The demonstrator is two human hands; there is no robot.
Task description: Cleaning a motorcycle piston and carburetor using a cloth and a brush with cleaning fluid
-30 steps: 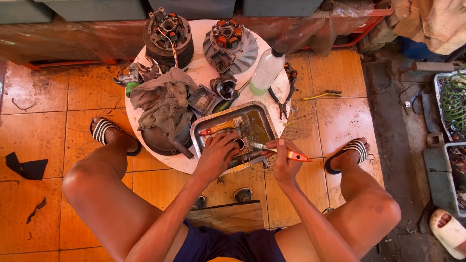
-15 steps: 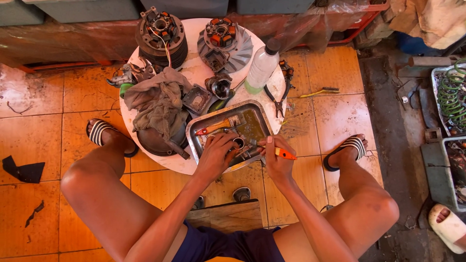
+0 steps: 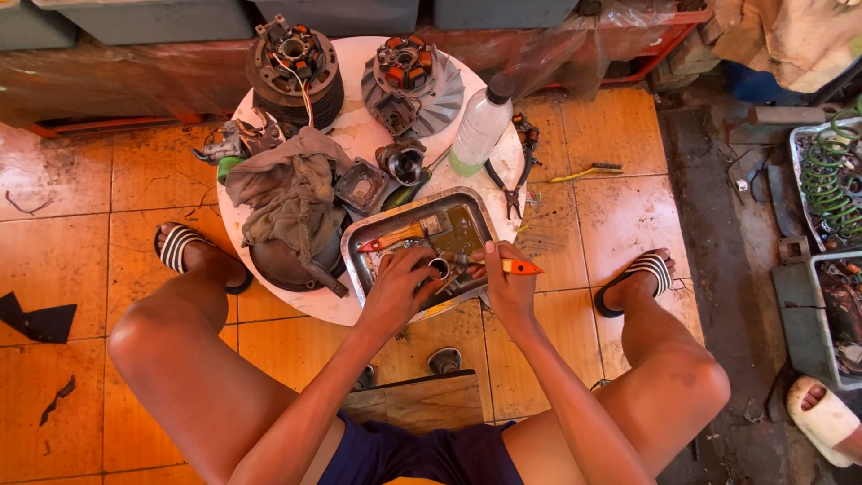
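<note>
Holding a small round metal part (image 3: 437, 267) in your left hand (image 3: 400, 289) over the metal tray (image 3: 359, 247) while your right hand (image 3: 505, 286) grips an orange-handled brush (image 3: 516, 267), you look mid-cleaning, with more parts beyond your hands on the tabletop (image 3: 359, 135) seemingly waiting.

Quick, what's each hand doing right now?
Left hand: closed on a small metal ring part over the tray.
Right hand: closed on an orange-handled tool.

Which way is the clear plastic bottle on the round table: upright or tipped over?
Upright: the clear plastic bottle stands on its base on the round table, dark cap uppermost.
</note>
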